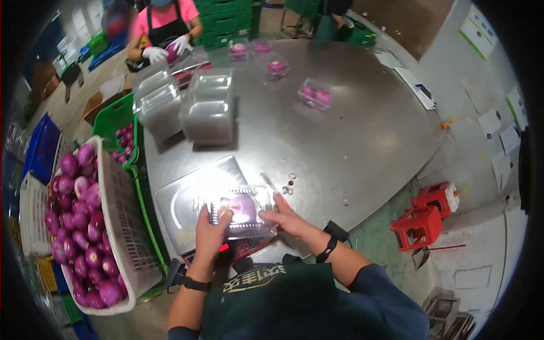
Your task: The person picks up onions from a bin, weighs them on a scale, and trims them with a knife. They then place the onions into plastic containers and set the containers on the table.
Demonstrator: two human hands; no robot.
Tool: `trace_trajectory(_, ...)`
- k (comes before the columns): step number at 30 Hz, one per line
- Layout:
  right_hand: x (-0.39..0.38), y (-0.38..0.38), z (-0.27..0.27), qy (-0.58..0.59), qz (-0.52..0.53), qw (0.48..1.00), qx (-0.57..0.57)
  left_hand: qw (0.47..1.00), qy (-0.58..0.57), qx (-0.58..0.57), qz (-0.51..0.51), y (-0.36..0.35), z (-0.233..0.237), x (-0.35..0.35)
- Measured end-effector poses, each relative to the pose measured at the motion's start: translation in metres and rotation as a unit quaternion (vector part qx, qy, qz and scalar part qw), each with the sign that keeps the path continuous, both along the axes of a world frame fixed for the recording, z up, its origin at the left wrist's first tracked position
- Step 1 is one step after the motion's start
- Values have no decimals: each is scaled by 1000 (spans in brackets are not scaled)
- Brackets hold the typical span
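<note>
Both hands grip a clear plastic clamshell box point(262, 228) with purple onion point(242, 207) showing through its glossy plastic. My left hand point(212, 231) closes on the near left side, thumb on the box. On the opposite side, my right hand point(288, 219) has its fingers and thumb at the right edge. The box is over a scale with a steel plate point(178, 195) and a lit red display point(224, 247). Glare hides part of the contents.
A white crate point(139, 249) heaped with purple onions point(85, 238) stands left, beside a green crate point(107, 116). Stacked empty clamshells point(208, 122) and filled boxes point(315, 95) sit on the steel table point(351, 147). A gloved co-worker point(170, 28) handles an onion across it. Red stools point(418, 226) stand right.
</note>
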State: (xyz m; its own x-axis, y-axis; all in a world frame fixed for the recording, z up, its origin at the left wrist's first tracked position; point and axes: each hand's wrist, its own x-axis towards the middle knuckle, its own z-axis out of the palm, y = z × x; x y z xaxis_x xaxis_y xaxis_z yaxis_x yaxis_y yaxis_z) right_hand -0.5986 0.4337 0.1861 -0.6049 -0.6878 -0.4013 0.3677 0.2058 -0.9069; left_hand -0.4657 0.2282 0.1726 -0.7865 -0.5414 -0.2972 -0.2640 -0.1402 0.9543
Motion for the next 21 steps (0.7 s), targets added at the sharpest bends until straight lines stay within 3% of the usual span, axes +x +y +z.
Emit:
trace_trajectory(1, 1, 4, -8, -43, -9, 997, -66, 999, 0, -3, -36, 10, 4, -10)
trace_trajectory(3, -8, 21, -30, -53, -51, 996, -51, 998, 19, -37, -53, 23, 1, -26)
trace_trajectory(5, -23, 34, -32, -101, -94, 989, -54, 996, 37, -82, -8, 31, -20, -37)
trace_trajectory(6, -32, 42, -33, -150, -132, 978, -55, 997, 70, 16, 35, 36, -19, -40)
trace_trajectory(7, -47, 50, -39, -150, -135, 978, -57, 997, 70, 14, 31, 33, -14, -39)
trace_trajectory(9, -88, 61, -48, -189, -119, 969, -107, 999, -35, -23, -20, 12, 6, -28)
trace_trajectory(10, -103, 61, -28, -224, -124, 956, -145, 999, -38, -29, 13, 6, 18, -21)
trace_trajectory(11, -123, 62, -32, -210, -181, 954, -113, 998, -41, -35, 45, -1, 31, -13)
trace_trajectory(14, -208, 68, -68, -160, -206, 963, -64, 980, -28, -84, 176, -37, 52, 28)
trace_trajectory(15, -233, 66, -74, -81, -249, 965, 17, 968, -8, -108, 228, -51, 51, 48)
trace_trajectory(16, -257, 64, -82, -3, -289, 952, 100, 950, -12, -141, 279, -77, 41, 80)
trace_trajectory(17, -284, 63, -101, -2, -292, 952, 96, 927, -16, -174, 331, -93, 35, 107)
trace_trajectory(19, -334, 57, -133, 198, -302, 878, 315, 838, -70, -385, 381, -91, 70, 131)
trace_trajectory(21, -313, 45, -67, 247, -291, 866, 321, 727, -119, -501, 454, -96, 77, 167)
